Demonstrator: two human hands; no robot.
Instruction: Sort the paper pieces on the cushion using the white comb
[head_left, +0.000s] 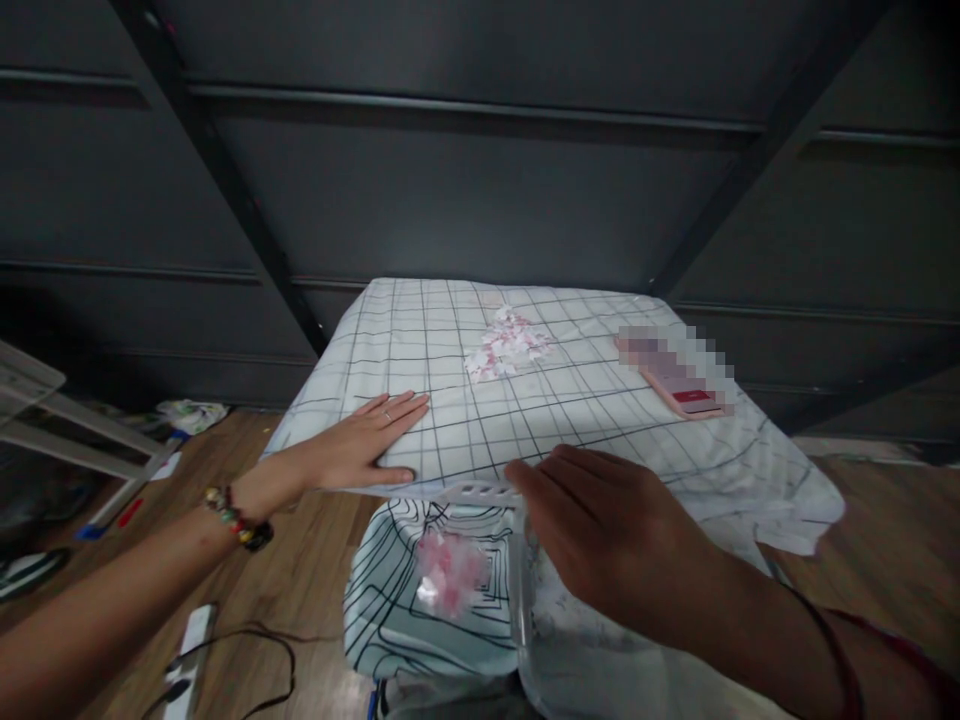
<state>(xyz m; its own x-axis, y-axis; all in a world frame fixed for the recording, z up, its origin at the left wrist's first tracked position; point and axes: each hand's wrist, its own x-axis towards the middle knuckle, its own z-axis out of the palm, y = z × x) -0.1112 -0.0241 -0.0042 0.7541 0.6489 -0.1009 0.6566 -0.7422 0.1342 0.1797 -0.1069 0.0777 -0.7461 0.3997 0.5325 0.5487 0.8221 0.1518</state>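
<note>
My left hand [375, 440] lies palm down on the checked white cloth [420, 330] near the table's front left, fingers stretched out and nothing held. At the front edge, my right hand [615, 525] is closed, its fingers curled toward the cloth's edge and a slotted white strip [484, 491]. What the right fingers hold, if anything, is hidden. Just below that hand is the rim of a clear plastic container [520, 600]. Farther back on the cloth sits a loose heap of small white and pink pieces [510, 345].
A pink phone [690, 400], partly pixelated, lies at the table's right. Below the front edge, a clear bag of pink pieces [454, 572] rests on a patterned cushion [390, 630]. A power strip [191, 655] with cables is on the floor. Dark panels [480, 200] stand behind.
</note>
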